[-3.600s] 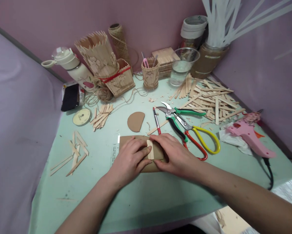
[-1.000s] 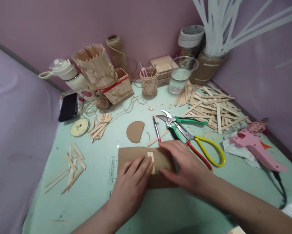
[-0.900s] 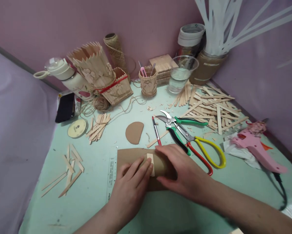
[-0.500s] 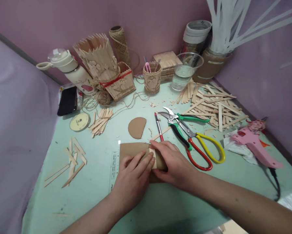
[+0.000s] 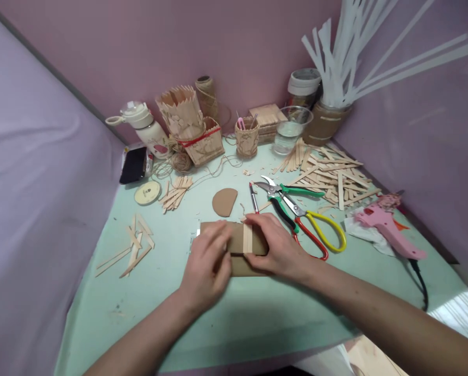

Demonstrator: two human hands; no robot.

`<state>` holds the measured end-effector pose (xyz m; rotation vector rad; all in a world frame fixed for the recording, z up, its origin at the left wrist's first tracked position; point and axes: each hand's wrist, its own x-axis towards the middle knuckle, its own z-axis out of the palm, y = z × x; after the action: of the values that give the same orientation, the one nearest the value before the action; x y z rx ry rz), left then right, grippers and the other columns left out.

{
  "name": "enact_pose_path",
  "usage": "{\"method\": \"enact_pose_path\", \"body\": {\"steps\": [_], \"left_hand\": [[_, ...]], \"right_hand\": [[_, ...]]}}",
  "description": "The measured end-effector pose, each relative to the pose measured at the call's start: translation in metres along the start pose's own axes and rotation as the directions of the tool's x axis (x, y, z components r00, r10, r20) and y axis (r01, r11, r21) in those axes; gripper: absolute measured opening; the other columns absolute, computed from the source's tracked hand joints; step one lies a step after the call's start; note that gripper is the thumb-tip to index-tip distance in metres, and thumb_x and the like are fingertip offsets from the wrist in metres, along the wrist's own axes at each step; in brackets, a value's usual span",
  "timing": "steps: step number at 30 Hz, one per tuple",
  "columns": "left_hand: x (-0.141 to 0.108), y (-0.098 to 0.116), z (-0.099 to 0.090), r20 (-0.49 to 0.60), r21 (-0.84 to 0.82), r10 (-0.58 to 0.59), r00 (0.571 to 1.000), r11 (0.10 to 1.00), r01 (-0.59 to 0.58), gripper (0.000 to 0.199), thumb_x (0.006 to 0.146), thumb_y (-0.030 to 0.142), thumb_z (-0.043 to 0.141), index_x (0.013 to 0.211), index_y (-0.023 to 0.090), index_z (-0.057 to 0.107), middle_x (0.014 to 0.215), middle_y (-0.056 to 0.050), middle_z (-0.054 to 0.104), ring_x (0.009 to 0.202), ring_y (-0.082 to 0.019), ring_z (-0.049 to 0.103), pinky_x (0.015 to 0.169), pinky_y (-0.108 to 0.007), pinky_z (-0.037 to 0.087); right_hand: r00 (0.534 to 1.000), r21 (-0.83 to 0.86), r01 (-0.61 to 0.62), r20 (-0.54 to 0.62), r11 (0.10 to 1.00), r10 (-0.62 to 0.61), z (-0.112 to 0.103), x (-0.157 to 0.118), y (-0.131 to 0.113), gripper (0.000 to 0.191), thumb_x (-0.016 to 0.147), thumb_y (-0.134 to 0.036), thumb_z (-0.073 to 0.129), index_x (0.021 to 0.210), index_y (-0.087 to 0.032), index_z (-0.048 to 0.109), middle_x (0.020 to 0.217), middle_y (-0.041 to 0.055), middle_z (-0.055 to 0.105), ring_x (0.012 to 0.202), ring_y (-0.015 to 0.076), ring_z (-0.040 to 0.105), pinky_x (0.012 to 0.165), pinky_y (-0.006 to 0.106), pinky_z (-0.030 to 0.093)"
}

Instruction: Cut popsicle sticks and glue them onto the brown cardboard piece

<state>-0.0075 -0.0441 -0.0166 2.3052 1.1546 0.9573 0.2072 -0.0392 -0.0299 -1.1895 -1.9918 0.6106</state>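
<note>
A brown cardboard piece (image 5: 237, 241) lies in front of me, with two pale craft sticks (image 5: 248, 239) side by side across it. My right hand (image 5: 278, 245) grips its right end, thumb at the near edge and fingers at the far edge beside the sticks. Over its left end is my left hand (image 5: 208, 258), fingers loosely bent, apart and blurred; whether they touch the cardboard is unclear. More cardboard shows underneath, and a clear ruler (image 5: 193, 236) is mostly hidden by the left hand. A rounded cardboard cutout (image 5: 225, 202) rests just beyond.
Pruning shears (image 5: 275, 192), scissors (image 5: 308, 222) and a pen (image 5: 254, 197) lie beyond my right hand. A pink glue gun (image 5: 390, 230) is at right, near a craft-stick pile (image 5: 335, 172). Cut sticks (image 5: 134, 245) lie left. A water cup (image 5: 290, 133) and stick-covered containers (image 5: 182, 117) stand behind.
My left hand has lifted off the sticks and shifted left, uncovering them. My right hand keeps its hold on the cardboard. The head view has shifted, showing more wall above.
</note>
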Motion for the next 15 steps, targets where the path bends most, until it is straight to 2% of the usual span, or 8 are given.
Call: {"method": "enact_pose_path", "body": {"steps": [1, 2, 4, 5, 6, 8, 11, 15], "left_hand": [[0.002, 0.003, -0.004, -0.080, -0.136, -0.148, 0.986, 0.981, 0.137, 0.050, 0.086, 0.012, 0.058, 0.134, 0.024, 0.050, 0.141, -0.013, 0.052, 0.133, -0.027, 0.046, 0.105, -0.043, 0.038], [0.005, 0.007, -0.008, -0.120, -0.302, -0.320, 0.940, 0.913, 0.272, 0.047, 0.085, 0.017, 0.062, 0.131, 0.024, 0.051, 0.139, -0.013, 0.053, 0.132, -0.027, 0.047, 0.104, -0.043, 0.040], [0.014, 0.017, -0.014, -0.015, -0.637, -0.617, 0.787, 0.612, 0.468, 0.044, 0.082, 0.026, 0.069, 0.124, 0.022, 0.055, 0.131, -0.012, 0.059, 0.125, -0.026, 0.054, 0.102, -0.041, 0.044], [0.018, 0.023, -0.014, 0.133, -0.743, -0.689, 0.713, 0.407, 0.532, 0.043, 0.080, 0.029, 0.073, 0.119, 0.020, 0.058, 0.126, -0.012, 0.063, 0.120, -0.026, 0.058, 0.100, -0.040, 0.045], [0.022, 0.031, -0.013, 0.302, -0.791, -0.689, 0.659, 0.206, 0.577, 0.043, 0.079, 0.031, 0.074, 0.117, 0.018, 0.060, 0.124, -0.013, 0.064, 0.116, -0.026, 0.060, 0.100, -0.040, 0.046], [0.030, 0.046, -0.004, 0.475, -0.820, -0.607, 0.637, -0.042, 0.571, 0.037, 0.077, 0.032, 0.076, 0.108, 0.014, 0.067, 0.114, -0.013, 0.070, 0.108, -0.024, 0.064, 0.097, -0.035, 0.048], [0.038, 0.063, 0.018, 0.500, -0.853, -0.560, 0.661, -0.185, 0.488, 0.029, 0.076, 0.031, 0.077, 0.099, 0.013, 0.072, 0.101, -0.011, 0.074, 0.098, -0.023, 0.068, 0.091, -0.033, 0.052], [0.045, 0.071, 0.039, 0.365, -0.920, -0.693, 0.621, -0.165, 0.356, 0.033, 0.070, 0.025, 0.082, 0.098, 0.011, 0.073, 0.095, -0.010, 0.075, 0.095, -0.024, 0.069, 0.088, -0.033, 0.053]], "right_hand": [[0.999, -0.011, 0.007, -0.032, 1.000, -0.008, -0.005, 0.001, -0.003, 0.065, 0.073, -0.018, 0.070, 0.131, -0.021, 0.039, 0.120, 0.0133, 0.057, 0.112, 0.0309, 0.051, 0.094, 0.050, 0.050], [0.998, -0.022, 0.017, -0.062, 1.000, -0.019, -0.011, 0.003, -0.007, 0.064, 0.073, -0.018, 0.070, 0.130, -0.021, 0.040, 0.119, 0.0129, 0.057, 0.111, 0.0305, 0.052, 0.093, 0.049, 0.050], [0.992, -0.044, 0.046, -0.113, 0.998, -0.051, -0.022, 0.005, -0.016, 0.063, 0.073, -0.017, 0.070, 0.128, -0.021, 0.041, 0.117, 0.0122, 0.058, 0.108, 0.0297, 0.053, 0.091, 0.047, 0.051], [0.988, -0.058, 0.067, -0.132, 0.996, -0.074, -0.027, 0.006, -0.020, 0.062, 0.073, -0.017, 0.070, 0.128, -0.021, 0.041, 0.117, 0.0120, 0.058, 0.107, 0.0295, 0.053, 0.090, 0.047, 0.051], [0.984, -0.077, 0.090, -0.147, 0.993, -0.101, -0.030, 0.006, -0.024, 0.062, 0.074, -0.016, 0.070, 0.129, -0.021, 0.041, 0.117, 0.0120, 0.058, 0.106, 0.0294, 0.053, 0.090, 0.047, 0.051], [0.973, -0.118, 0.137, -0.171, 0.983, -0.156, -0.034, 0.007, -0.030, 0.063, 0.076, -0.015, 0.068, 0.131, -0.020, 0.039, 0.117, 0.0127, 0.057, 0.107, 0.0297, 0.052, 0.090, 0.047, 0.050], [0.955, -0.167, 0.177, -0.208, 0.970, -0.210, -0.030, 0.009, -0.032, 0.063, 0.078, -0.013, 0.065, 0.134, -0.020, 0.037, 0.118, 0.0131, 0.057, 0.108, 0.0302, 0.051, 0.091, 0.049, 0.050], [0.944, -0.187, 0.181, -0.242, 0.965, -0.224, -0.020, 0.009, -0.026, 0.064, 0.079, -0.011, 0.063, 0.136, -0.021, 0.036, 0.117, 0.0127, 0.056, 0.109, 0.0304, 0.050, 0.091, 0.050, 0.050]]}}
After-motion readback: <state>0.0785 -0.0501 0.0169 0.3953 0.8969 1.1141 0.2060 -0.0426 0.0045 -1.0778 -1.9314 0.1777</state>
